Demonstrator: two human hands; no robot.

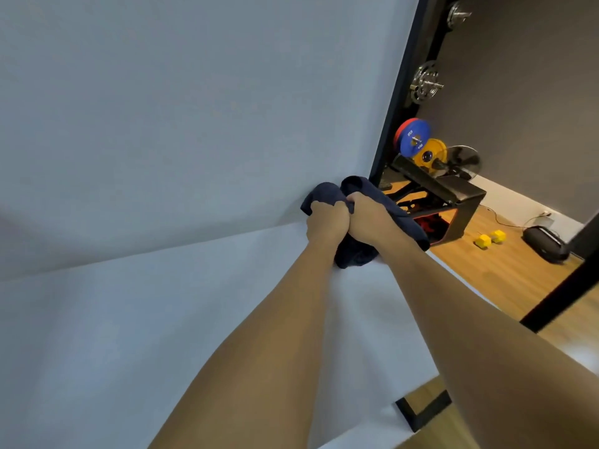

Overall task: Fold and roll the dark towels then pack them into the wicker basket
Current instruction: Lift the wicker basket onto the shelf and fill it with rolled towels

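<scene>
The left hand (327,223) and the right hand (368,218) sit knuckle to knuckle. Each has its fingers curled tight into the dark towel (355,256), which is bunched up at the far right edge of the white sheet (162,319). Beyond that edge stand a black bench (453,192), coloured weight plates (413,139) and two yellow blocks (489,239) on the wooden floor (502,273).
</scene>
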